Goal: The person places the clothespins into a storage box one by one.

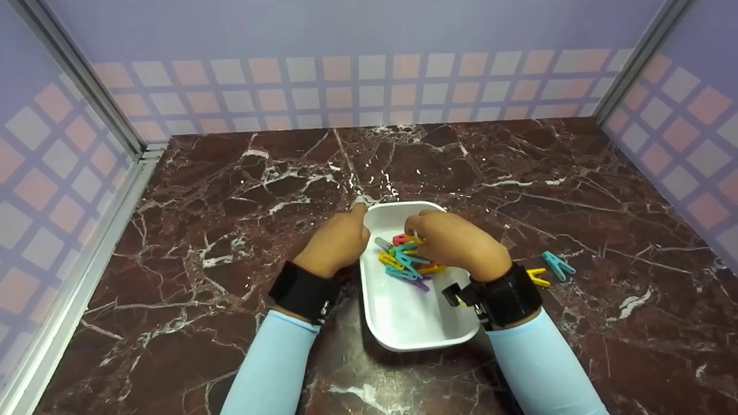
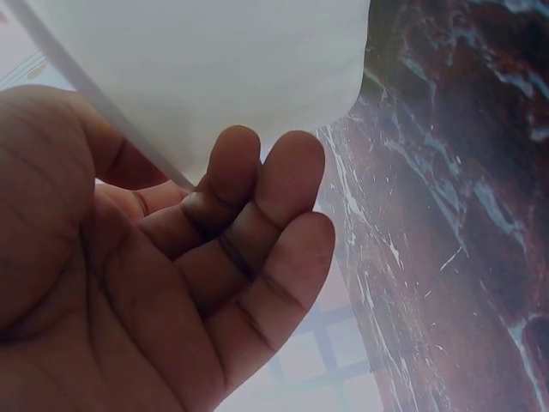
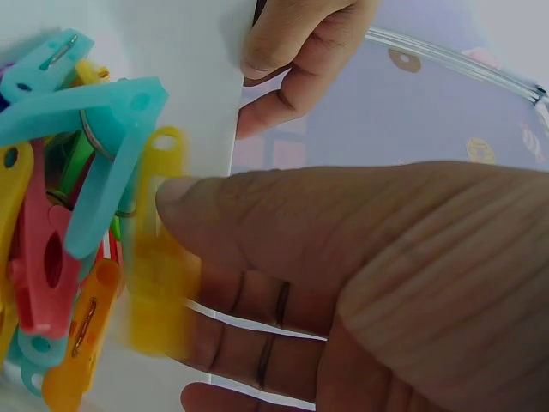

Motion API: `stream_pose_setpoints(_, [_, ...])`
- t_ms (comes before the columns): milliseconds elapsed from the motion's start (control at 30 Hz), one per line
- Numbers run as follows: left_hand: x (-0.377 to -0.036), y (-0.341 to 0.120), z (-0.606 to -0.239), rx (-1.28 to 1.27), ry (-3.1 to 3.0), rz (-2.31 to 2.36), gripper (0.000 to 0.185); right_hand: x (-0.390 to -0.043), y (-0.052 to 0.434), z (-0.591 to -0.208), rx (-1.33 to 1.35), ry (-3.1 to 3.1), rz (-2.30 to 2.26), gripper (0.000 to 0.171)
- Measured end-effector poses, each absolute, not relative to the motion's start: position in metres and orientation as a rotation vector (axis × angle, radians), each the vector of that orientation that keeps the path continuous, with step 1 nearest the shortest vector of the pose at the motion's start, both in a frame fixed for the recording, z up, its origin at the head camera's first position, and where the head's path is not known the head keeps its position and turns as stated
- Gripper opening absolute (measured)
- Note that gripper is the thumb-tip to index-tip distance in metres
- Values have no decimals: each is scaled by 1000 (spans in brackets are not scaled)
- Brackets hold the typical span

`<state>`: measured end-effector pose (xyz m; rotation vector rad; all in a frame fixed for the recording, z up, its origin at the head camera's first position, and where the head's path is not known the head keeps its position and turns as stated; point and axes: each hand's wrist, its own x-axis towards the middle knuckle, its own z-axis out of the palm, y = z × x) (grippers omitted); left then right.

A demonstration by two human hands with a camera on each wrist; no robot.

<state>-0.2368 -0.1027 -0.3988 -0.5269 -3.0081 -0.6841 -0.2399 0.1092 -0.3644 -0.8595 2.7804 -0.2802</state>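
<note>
A white rectangular tray [image 1: 403,331] holds a heap of coloured plastic clothespins [image 1: 408,262] in turquoise, yellow, red, orange, green and purple. My left hand [image 1: 337,239] grips the tray's left wall, thumb over the rim and the other fingers [image 2: 292,176] curled against the outside. Over the tray's far right part, my right hand [image 1: 455,242] pinches a yellow clothespin [image 3: 157,322] between thumb and fingers. That clothespin is slightly blurred and sits beside the heap in the right wrist view, close to a turquoise clothespin [image 3: 116,159].
Right of the tray, a turquoise clothespin [image 1: 558,265] and a yellow clothespin [image 1: 537,278] lie on the dark marbled table [image 1: 230,202]; the right wrist band [image 1: 510,297] comes close to the yellow one. Panels with a checked pattern [image 1: 369,86] stand at the back and both sides.
</note>
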Motion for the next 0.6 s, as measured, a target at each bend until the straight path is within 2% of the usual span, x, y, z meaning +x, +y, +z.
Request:
stream_pose_setpoints(200, [-238, -103, -399, -506, -3028, -706, 31, -241, 112, -364, -889, 2793, -304, 38])
stream_pose_setpoints(467, [-237, -103, -400, -518, -3011, -704, 30, -239, 115, -363, -841, 2792, -392, 66])
stream_pose_setpoints(600, [-238, -103, -400, -526, -3003, -705, 28, -238, 116, -360, -830, 2793, -384, 68])
